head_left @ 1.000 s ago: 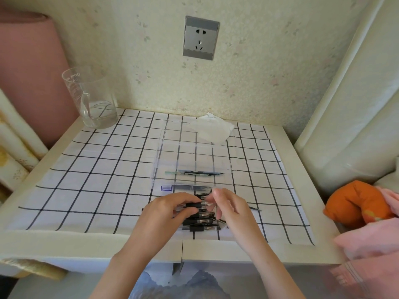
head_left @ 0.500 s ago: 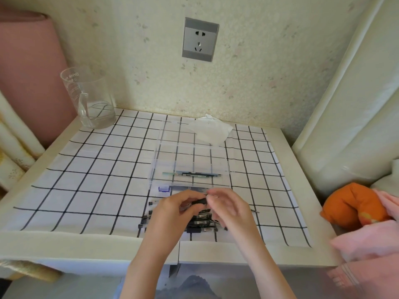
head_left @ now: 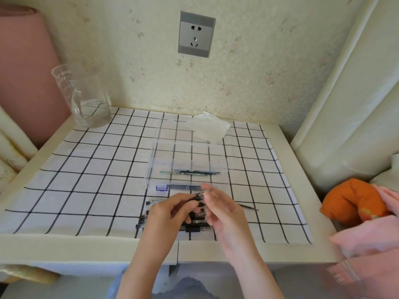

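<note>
- The left hand (head_left: 170,210) is gripping one pen (head_left: 198,196) by its dark body, just above the pile of pens (head_left: 196,223).
- The right hand (head_left: 220,208), close beside it, is pinching the tip end, maybe for twisting it.
- The clear box (head_left: 187,156) is sitting just behind, likely for holding pens.

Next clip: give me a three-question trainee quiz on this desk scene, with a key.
1. True or false: the clear glass measuring jug holds some water.
2. What do the left hand and right hand hold between them? A: a pair of scissors. B: a slim black pen. C: a metal spoon.
3. Fill in: the green-and-black pen lies inside the clear plastic ___.
Key: 1 true; 2 B; 3 box.
</note>
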Motion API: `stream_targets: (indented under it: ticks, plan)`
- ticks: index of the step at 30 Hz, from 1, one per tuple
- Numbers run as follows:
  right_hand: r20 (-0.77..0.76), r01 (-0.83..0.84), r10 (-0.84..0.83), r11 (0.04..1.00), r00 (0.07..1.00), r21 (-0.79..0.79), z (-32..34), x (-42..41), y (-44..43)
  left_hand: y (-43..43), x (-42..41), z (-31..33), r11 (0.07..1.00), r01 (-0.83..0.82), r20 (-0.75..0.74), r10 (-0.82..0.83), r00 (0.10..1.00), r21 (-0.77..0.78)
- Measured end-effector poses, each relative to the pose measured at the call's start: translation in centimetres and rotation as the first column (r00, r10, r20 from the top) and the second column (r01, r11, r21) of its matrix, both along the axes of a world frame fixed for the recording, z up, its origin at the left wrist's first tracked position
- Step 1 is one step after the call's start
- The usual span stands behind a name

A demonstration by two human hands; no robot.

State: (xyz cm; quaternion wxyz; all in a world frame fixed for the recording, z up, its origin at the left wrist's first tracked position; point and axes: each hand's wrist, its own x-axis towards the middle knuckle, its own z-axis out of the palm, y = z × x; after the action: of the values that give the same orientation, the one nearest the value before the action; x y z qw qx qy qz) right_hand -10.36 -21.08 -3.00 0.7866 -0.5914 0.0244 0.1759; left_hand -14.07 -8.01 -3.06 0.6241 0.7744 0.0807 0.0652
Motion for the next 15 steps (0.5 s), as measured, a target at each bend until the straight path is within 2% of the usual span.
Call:
stream_targets:
  ticks: [7, 10, 15]
  plan:
    - [-0.048, 0.062, -0.064, 0.998, 0.997, -0.030, -0.22, 0.13, 0.04, -0.08, 0.31, -0.04, 1.000, 0.026, -0.031, -0.026, 0.999, -0.004]
    - [-0.033, 0.037, -0.035, 0.999, 0.999, 0.037, -0.23, 0.09, 0.12, -0.24, 0.39, 0.17, 0.999, 0.013, -0.031, -0.014, 0.999, -0.045]
    - [-0.025, 0.009, -0.010, 1.000, 1.000, -0.011, 0.25, 0.72, 0.24, -0.82, 0.48, 0.64, 0.993, 0.019, -0.021, -0.021, 1.000, -0.118]
